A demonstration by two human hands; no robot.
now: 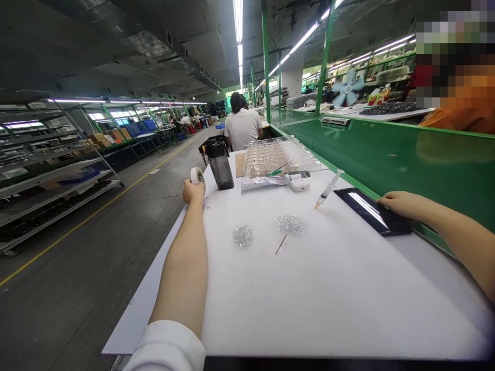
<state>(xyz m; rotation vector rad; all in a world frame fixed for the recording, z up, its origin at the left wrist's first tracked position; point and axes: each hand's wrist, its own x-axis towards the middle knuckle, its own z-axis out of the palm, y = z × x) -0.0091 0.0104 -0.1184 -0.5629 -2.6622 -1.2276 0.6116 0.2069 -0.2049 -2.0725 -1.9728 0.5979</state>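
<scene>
- My view was the head camera, looking down the table (pixel 309 288), which was covered in white sheet.
- The left hand (pixel 193 191) was curled closed on a roll of tape (pixel 197 176), with the roll up against the fingertips, at the near-left edge of the table.
- The right hand (pixel 402 204) lay flat and open, with its fingers on the right end of a black glass slab (pixel 371 210). I couldn't tell if the slab was a phone or a tablet.
- The hands were well apart, with the slab far right and the tape far left.
- A glue syringe (pixel 328 188) lay just beyond the slab's left end, not touching it, with its tip pointing toward the hand side of the table.
- Two small heaps of glittering clear pieces (pixel 243 236) sat mid-table between the hands. A thin wooden stick (pixel 281 244) lay just below the right heap.
- Beyond the tape stood a dark water bottle (pixel 219 165).
- Further up the table were a tube of adhesive (pixel 270 181) and a clear compartment tray (pixel 276 156).
- A green partition (pixel 386 154) ran along the right side of the table.
- A co-worker in a white shirt (pixel 243 126) sat beyond the tray, and an orange sleeve (pixel 460 121) showed past the partition.
- Wire shelf racks (pixel 50 175) stood left of the aisle floor (pixel 88 268).
</scene>
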